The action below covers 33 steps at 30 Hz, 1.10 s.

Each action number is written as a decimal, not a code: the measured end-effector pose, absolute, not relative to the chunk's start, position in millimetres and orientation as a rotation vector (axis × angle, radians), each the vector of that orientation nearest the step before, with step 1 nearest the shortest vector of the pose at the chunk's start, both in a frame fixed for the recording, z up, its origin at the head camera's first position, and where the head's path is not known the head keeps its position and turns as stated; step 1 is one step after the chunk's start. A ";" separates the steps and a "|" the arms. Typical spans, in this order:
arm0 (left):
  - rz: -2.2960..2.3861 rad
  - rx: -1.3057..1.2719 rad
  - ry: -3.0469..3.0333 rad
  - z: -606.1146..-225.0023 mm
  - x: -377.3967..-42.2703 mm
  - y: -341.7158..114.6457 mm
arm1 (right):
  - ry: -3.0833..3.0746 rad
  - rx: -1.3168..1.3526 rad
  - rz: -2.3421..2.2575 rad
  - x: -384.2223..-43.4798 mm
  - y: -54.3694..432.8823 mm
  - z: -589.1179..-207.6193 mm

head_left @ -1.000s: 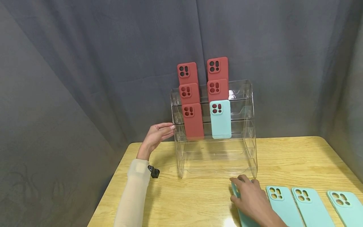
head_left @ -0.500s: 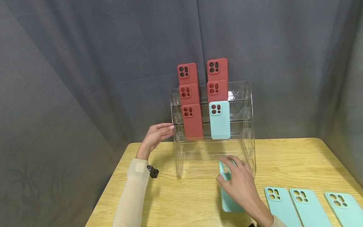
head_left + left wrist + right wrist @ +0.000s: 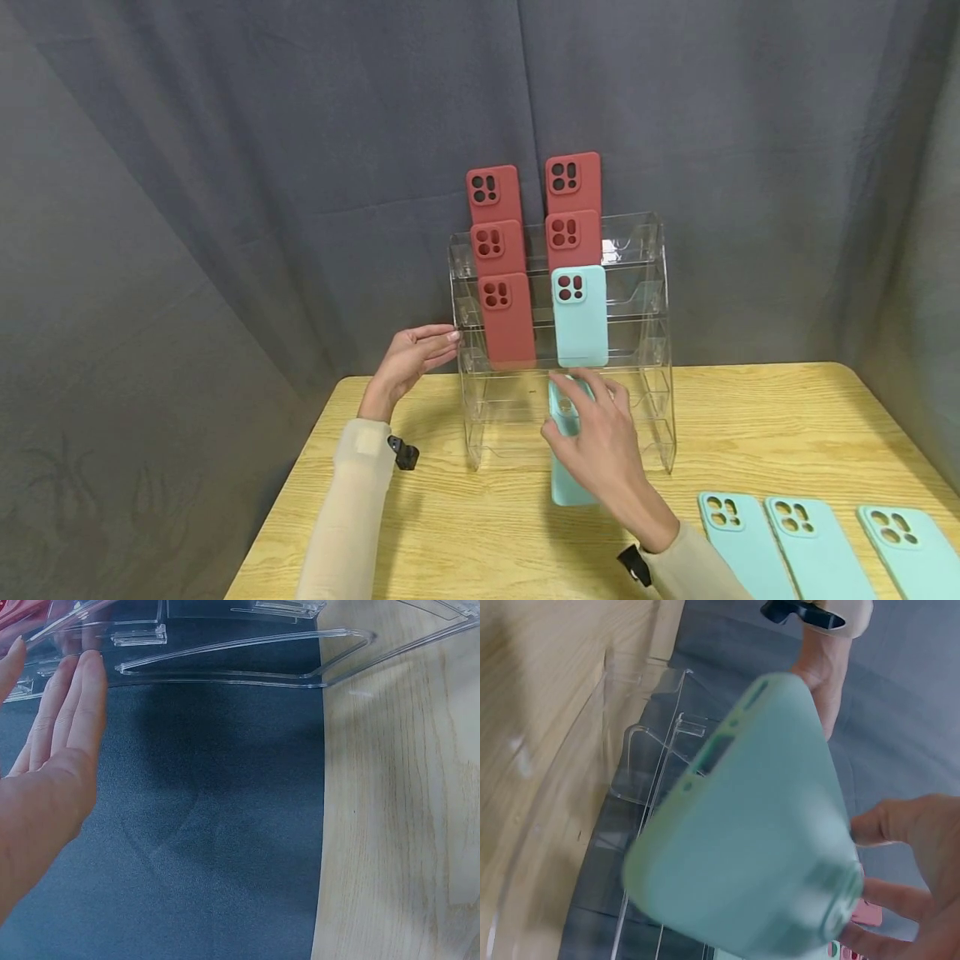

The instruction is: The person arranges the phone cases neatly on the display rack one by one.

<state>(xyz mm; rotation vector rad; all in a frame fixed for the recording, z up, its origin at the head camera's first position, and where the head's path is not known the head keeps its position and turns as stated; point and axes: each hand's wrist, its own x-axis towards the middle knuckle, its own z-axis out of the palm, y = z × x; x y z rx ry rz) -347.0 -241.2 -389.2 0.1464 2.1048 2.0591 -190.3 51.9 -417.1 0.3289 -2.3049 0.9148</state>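
A clear tiered display rack (image 3: 652, 333) stands on the table. Red phone cases (image 3: 507, 321) fill its left column, and two more red ones sit above a mint phone case (image 3: 581, 321) in the right column. With straight fingers, my left hand (image 3: 408, 362) touches the rack's left side; the left wrist view shows those fingers (image 3: 84, 705) against the clear plastic. In front of the rack's lower tiers, my right hand (image 3: 600, 433) pinches another mint phone case (image 3: 742, 825) near its camera end. The case is upright and off the table, its upper part partly covered by the hand.
Three mint phone cases (image 3: 817, 542) lie on the wooden table (image 3: 480, 542) at the front right. A grey curtain (image 3: 360, 167) hangs behind the rack and along both sides.
My right hand has lifted the mint phone case off the table at the right and carried it left and upward to the rack's front. The left hand has stayed at the rack's side.
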 end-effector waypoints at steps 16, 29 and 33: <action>2.042 0.134 2.130 -387.4 -343.0 -239.7 | -2.079 0.450 0.778 -251.4 22.3 -395.4; 2.044 0.129 2.166 -386.9 -341.5 -237.5 | -1.980 0.423 0.595 -284.9 -11.3 -403.4; 2.043 0.120 2.164 -388.3 -340.3 -237.5 | -1.981 0.415 0.545 -289.4 -20.6 -414.5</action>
